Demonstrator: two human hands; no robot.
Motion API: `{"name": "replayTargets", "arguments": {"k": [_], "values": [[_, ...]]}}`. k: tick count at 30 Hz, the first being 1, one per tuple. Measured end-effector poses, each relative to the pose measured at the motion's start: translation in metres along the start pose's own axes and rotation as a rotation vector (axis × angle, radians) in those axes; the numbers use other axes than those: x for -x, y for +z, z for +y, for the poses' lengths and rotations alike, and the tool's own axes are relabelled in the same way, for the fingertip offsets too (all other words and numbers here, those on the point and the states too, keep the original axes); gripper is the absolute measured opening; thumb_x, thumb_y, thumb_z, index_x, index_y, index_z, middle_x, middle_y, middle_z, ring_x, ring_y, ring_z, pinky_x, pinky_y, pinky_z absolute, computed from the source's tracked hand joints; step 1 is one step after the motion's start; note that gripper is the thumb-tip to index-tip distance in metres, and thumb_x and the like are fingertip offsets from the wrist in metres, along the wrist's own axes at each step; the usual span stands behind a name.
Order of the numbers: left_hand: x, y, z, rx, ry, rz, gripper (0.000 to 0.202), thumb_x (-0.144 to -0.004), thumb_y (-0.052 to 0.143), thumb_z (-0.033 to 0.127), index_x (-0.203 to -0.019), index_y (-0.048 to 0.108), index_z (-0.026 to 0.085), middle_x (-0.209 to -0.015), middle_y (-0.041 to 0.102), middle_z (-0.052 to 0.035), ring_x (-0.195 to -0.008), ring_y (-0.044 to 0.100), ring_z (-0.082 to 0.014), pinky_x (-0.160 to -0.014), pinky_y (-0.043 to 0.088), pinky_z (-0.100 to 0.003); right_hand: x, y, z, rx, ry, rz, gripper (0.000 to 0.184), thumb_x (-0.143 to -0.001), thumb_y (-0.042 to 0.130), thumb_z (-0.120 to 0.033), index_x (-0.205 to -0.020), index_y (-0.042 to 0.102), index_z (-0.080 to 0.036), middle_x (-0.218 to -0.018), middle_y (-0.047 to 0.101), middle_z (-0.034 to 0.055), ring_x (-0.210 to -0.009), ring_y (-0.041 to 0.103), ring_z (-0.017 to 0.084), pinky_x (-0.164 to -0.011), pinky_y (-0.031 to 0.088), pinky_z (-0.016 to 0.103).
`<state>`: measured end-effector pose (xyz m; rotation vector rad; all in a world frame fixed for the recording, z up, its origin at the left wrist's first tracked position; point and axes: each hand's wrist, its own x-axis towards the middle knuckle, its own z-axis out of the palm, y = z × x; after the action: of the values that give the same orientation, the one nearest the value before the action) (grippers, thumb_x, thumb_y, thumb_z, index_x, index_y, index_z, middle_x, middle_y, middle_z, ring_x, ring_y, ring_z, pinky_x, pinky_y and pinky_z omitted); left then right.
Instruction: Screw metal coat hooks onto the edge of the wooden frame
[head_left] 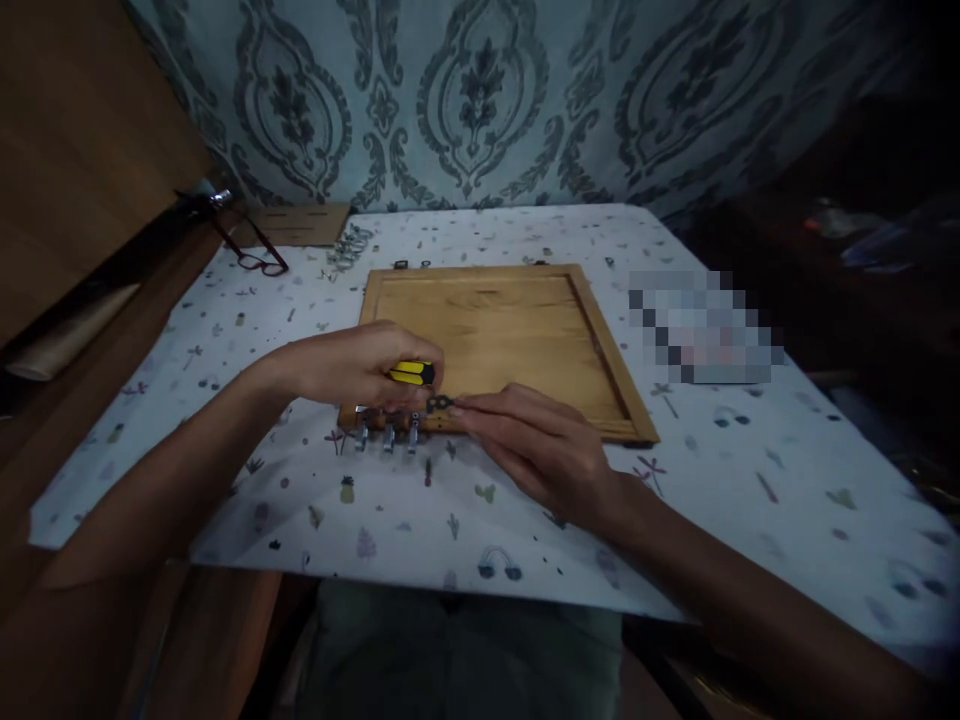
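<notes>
My left hand (pixel 360 365) is closed around a screwdriver with a yellow and black handle (pixel 411 373), above the near edge of a framed wooden panel (pixel 480 345). The fingertips of my right hand (pixel 536 440) pinch a small dark metal piece with holes (pixel 439 403) at that same edge, close to my left fingers. Whether my left fingers touch the piece I cannot tell. Several shiny metal clips (pixel 388 435) stand in a row on the near edge, left of the piece. The screwdriver's shaft is hidden by my hand.
A patterned white cloth (pixel 405 520) covers the table. At the back left lie red glasses (pixel 262 265), a cardboard piece (pixel 300 225) and a heap of metal parts (pixel 350 246). A blurred-out flat item (pixel 705 330) lies on the right. A papered wall (pixel 480 100) closes off the back.
</notes>
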<state>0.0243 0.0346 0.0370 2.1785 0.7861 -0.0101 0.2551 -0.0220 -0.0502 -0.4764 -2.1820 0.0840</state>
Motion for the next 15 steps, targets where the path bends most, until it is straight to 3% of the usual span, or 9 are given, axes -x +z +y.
{"name": "replayTargets", "arguments": {"k": [7,11,15], "values": [[-0.003,0.008,-0.008,0.246,-0.050,0.004,0.012,-0.087,0.052,0.027,-0.088,0.058,0.016,-0.073,0.061,-0.0011,-0.060,0.060,-0.0117,-0.054,0.049,-0.020,0.000,-0.006,-0.008,-0.136,0.246,-0.079,0.026,-0.094,0.058,-0.018,-0.117,0.067,-0.026,-0.100,0.076,0.0033,-0.088,0.073,0.016,-0.075,0.063,0.029],[0.005,0.013,-0.009,0.014,-0.017,0.235,0.018,-0.088,0.052,0.030,-0.090,0.063,0.016,-0.074,0.063,0.0003,-0.066,0.058,-0.0115,-0.061,0.046,-0.021,0.013,0.005,-0.025,-0.345,0.587,-0.038,0.029,-0.092,0.062,-0.021,-0.120,0.066,-0.025,-0.106,0.075,0.0039,-0.085,0.073,0.016,-0.075,0.064,0.028],[0.015,0.022,-0.016,-0.159,-0.045,0.390,0.018,-0.087,0.052,0.028,-0.093,0.065,0.017,-0.078,0.066,0.0024,-0.068,0.060,-0.0108,-0.064,0.042,-0.020,0.025,0.021,-0.041,-0.694,0.945,0.094,0.031,-0.091,0.064,-0.026,-0.122,0.065,-0.023,-0.093,0.075,0.0035,-0.069,0.073,0.012,-0.065,0.065,0.025]]}}
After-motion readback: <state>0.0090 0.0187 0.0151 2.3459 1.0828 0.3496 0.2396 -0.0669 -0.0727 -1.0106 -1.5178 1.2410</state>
